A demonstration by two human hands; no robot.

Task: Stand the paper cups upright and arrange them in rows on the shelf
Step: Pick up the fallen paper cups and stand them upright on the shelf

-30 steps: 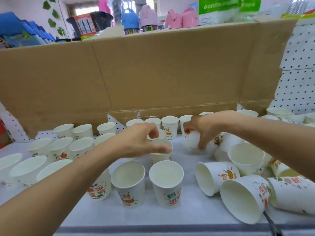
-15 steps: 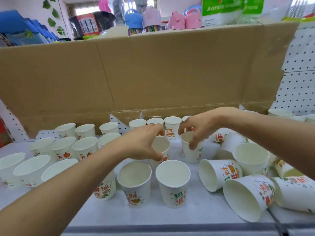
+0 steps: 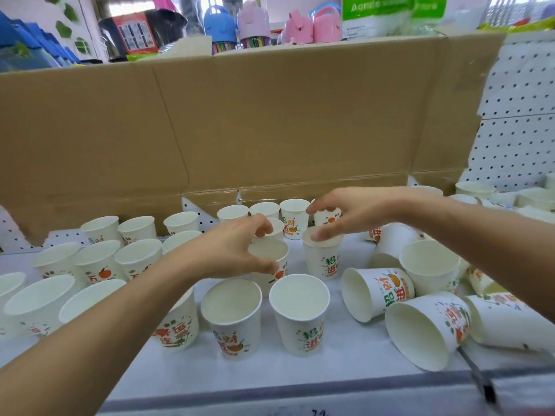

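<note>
Though partly hidden, cups (image 3: pixel 268 254) (image 3: pixel 322 261) beneath hands (image 3: pixel 231 250) (image 3: pixel 357 211)

Every paper cup (image 3: pixel 297 319) before you is thin white paper, matt inside and smooth outside under its colour print. Your backdrop is plain brown cardboard (image 3: pixel 270 121), matt and creased, with glossy tape (image 3: pixel 300 190) along its lower fold. The shelf (image 3: pixel 345 367) looks smooth and pale. Up top, the pink and blue containers (image 3: pixel 252 19) are shiny plastic.
</note>
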